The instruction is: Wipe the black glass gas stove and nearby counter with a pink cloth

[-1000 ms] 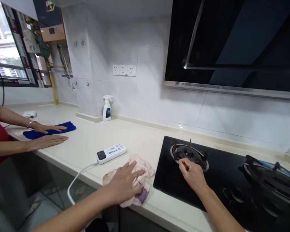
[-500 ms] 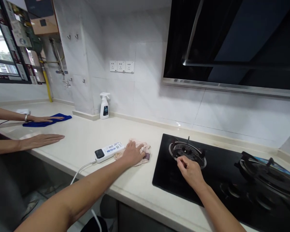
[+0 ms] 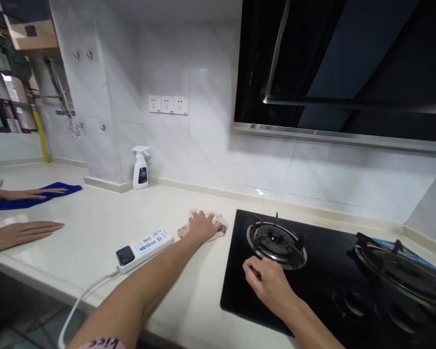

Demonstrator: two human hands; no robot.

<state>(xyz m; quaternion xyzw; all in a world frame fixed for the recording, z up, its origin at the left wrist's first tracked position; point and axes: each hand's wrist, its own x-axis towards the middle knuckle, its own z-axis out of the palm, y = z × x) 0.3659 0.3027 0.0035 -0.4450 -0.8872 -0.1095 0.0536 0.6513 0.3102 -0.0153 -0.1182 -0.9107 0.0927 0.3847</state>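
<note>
My left hand (image 3: 202, 227) presses down on a crumpled pale pink cloth (image 3: 218, 220) on the cream countertop. The fingers are bent over the cloth, and a dark purple patch shows by the thumb. Just left of the cloth lies a white power strip (image 3: 145, 249), its cable running off the front edge. My right hand (image 3: 267, 281) is curled into a loose fist over the black gas hob (image 3: 236, 271), just in front of the left burner (image 3: 276, 241). No object shows in that fist.
On the left, another person's hand (image 3: 25, 194) rests on a blue cloth (image 3: 58, 188); their other hand (image 3: 25, 234) lies flat on the counter. A white spray bottle (image 3: 140, 169) stands by the wall. The range hood (image 3: 330, 63) hangs above the hob.
The pink cloth under my left hand has moved right, away from the power strip. My right fist has shifted left and nearer the hob's front edge. The view has turned slightly right.
</note>
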